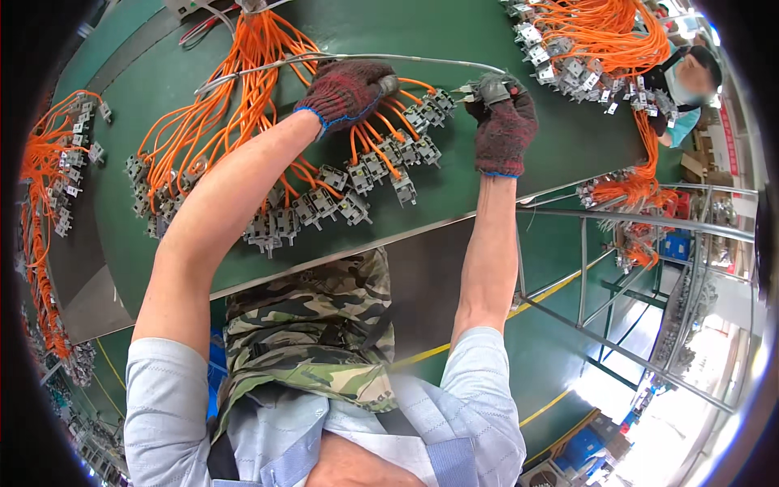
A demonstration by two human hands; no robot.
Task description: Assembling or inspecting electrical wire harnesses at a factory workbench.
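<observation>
The right hand (505, 128) grips a grey plug (492, 88) on a grey cable (430, 59), just beside the connectors (308, 209); the left hand (347, 91) curls over orange cables (256, 49), apparently steadying them — whether it pinches one, I cannot tell. The connectors fan across the green table (406, 26), probably for easy reach.

Middle bundle (256, 49): on table (438, 32), between left bundle (49, 158) and right bundle (613, 49)
Connectors (315, 208): on its ends
Left hand (347, 91): over middle bundle
Right hand (505, 126): between middle and right bundles
</observation>
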